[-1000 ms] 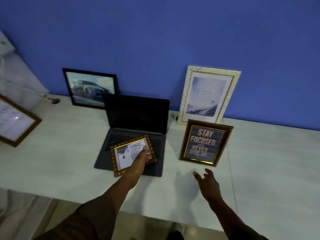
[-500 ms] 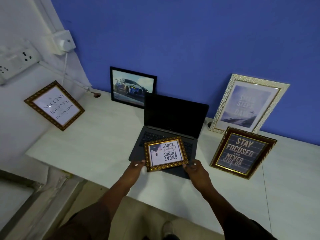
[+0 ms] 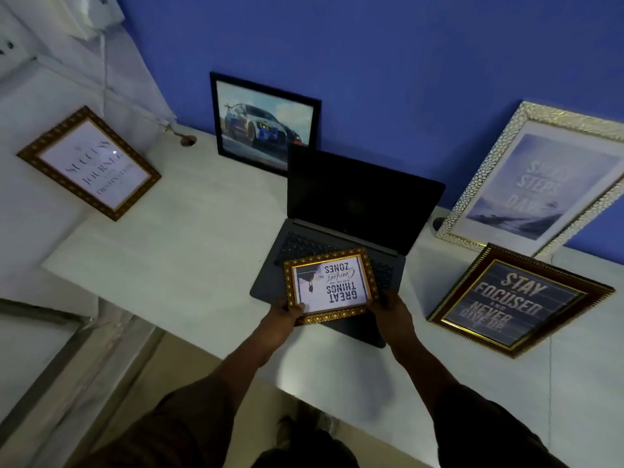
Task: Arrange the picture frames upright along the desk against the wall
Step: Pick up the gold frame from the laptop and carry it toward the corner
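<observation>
A small gold-framed picture (image 3: 331, 285) reading "Great things" upside down sits over the laptop's front edge. My left hand (image 3: 282, 315) grips its lower left corner and my right hand (image 3: 393, 307) its lower right corner. A black car frame (image 3: 265, 121) leans on the blue wall. A white textured frame (image 3: 537, 184) leans there at the right. In front of it stands a dark "Stay focused" frame (image 3: 516, 300). A gold "Success" frame (image 3: 89, 162) rests against the white side wall at the left.
An open dark laptop (image 3: 351, 211) stands mid-desk under the held frame. The white desk (image 3: 175, 241) has bare surface at its left. Its front edge runs just before my wrists. A socket and cable (image 3: 101, 15) hang on the side wall at the upper left.
My right hand came over from beside the "Stay focused" frame and took the small gold frame's right corner. My left hand shifted to its left corner. The view swung left.
</observation>
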The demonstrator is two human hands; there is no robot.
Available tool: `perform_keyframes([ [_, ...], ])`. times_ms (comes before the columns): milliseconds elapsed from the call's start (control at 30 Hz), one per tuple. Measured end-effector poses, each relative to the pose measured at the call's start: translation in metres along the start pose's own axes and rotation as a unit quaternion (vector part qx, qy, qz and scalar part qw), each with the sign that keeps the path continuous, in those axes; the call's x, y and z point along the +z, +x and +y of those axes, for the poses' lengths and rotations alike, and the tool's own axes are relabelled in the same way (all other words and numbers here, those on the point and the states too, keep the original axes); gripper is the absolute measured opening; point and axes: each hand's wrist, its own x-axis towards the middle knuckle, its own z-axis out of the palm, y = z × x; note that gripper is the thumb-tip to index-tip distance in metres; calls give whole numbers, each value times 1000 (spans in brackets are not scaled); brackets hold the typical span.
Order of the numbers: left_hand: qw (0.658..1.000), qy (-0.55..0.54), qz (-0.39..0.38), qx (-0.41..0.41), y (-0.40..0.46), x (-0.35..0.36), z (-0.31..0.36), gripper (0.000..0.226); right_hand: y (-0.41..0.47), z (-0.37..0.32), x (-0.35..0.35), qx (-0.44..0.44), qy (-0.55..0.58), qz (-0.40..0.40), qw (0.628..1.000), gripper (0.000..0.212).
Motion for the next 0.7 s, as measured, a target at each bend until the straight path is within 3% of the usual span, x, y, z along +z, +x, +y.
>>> perform_keyframes([
  [133,1000,-2,-20,-12,-5,0,-7,55,6,-1,0,24,122,-25,992,27],
  [233,999,13,-30,-8,-4,-17,-7,59,-3,-22,-1,-28,164,-50,985,26],
  [333,996,76,38,5,-9,-44,-2,64,-13,-55,4,-86,141,-67,984,17],
  [433,985,77,116,100,-17,-84,17,50,-19,-92,18,-120,111,-60,985,17],
  [567,951,65,168,252,-36,-149,52,51,-47,-153,53,-185,84,-61,977,16],
  [700,908,179,94,367,-58,-210,77,44,-80,-211,112,-236,56,-100,965,17],
])
